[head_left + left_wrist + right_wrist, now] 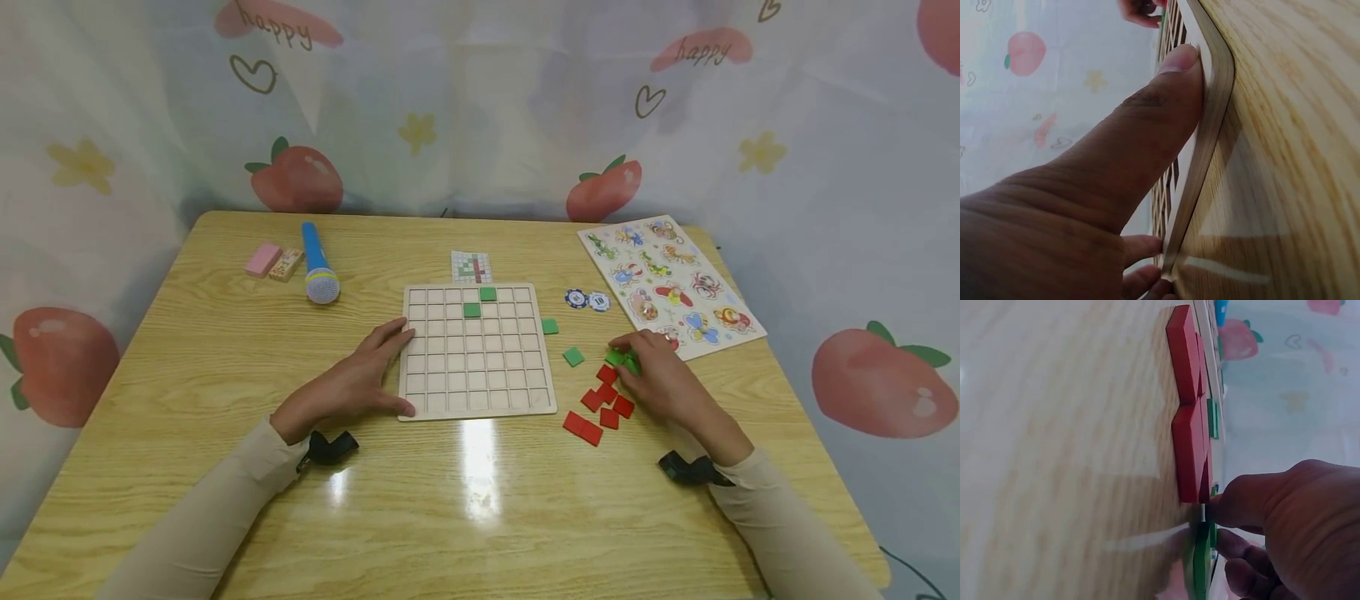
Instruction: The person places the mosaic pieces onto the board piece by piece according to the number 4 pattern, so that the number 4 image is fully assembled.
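Observation:
My left hand (356, 375) rests at the left side of a wooden grid board (457, 383), with its fingers spread. In the left wrist view the thumb (1172, 81) lies on the board's rim. Two green tiles (472, 310) sit in the board's upper cells. My right hand (660, 375) is over a small group of green tiles (615, 357), thumb and index finger at their edges. Whether it pinches one, I cannot tell. Several red tiles (608, 392) lie just left of that hand, and fill the middle of the right wrist view.
Two more green tiles (573, 357) lie right of the board. A small pattern card (471, 267) is behind it. Poker chips (577, 298) and an animal puzzle board (705, 317) are at the right. A blue toy microphone (315, 258) and two small blocks (263, 260) stand back left.

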The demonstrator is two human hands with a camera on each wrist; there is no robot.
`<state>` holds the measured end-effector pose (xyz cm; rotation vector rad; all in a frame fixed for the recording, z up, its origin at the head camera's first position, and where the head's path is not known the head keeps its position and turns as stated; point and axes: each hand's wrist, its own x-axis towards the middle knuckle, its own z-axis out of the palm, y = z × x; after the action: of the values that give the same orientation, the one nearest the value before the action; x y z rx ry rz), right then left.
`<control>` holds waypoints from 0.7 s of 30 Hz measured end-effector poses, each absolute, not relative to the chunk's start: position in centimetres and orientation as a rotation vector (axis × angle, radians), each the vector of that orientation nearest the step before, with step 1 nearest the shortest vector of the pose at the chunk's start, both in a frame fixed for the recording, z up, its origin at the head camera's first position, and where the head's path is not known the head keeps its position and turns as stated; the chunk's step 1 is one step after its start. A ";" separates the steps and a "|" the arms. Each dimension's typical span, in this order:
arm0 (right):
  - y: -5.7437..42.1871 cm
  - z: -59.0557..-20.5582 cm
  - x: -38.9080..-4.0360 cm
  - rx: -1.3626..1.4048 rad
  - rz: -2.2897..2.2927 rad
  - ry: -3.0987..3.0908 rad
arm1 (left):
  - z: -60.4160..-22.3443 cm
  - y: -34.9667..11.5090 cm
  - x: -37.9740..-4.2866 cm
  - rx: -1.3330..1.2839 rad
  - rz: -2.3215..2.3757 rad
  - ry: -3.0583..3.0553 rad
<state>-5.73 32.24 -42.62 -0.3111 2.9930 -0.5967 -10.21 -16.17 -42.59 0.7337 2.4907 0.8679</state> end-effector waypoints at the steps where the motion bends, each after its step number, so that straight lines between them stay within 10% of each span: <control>1: 32.1 -42.5 -5.8 -0.320 -0.605 2.995 | -42.6 -16.2 -10.2 0.733 0.870 2.489; 21: 21.6 -39.2 -10.9 -0.872 -0.724 2.892 | -42.7 -16.2 -10.3 0.703 0.870 2.492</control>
<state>-10.87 21.57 -39.15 -0.8717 2.8920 -0.7236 -10.35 -16.24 -42.72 0.7029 2.4922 0.8699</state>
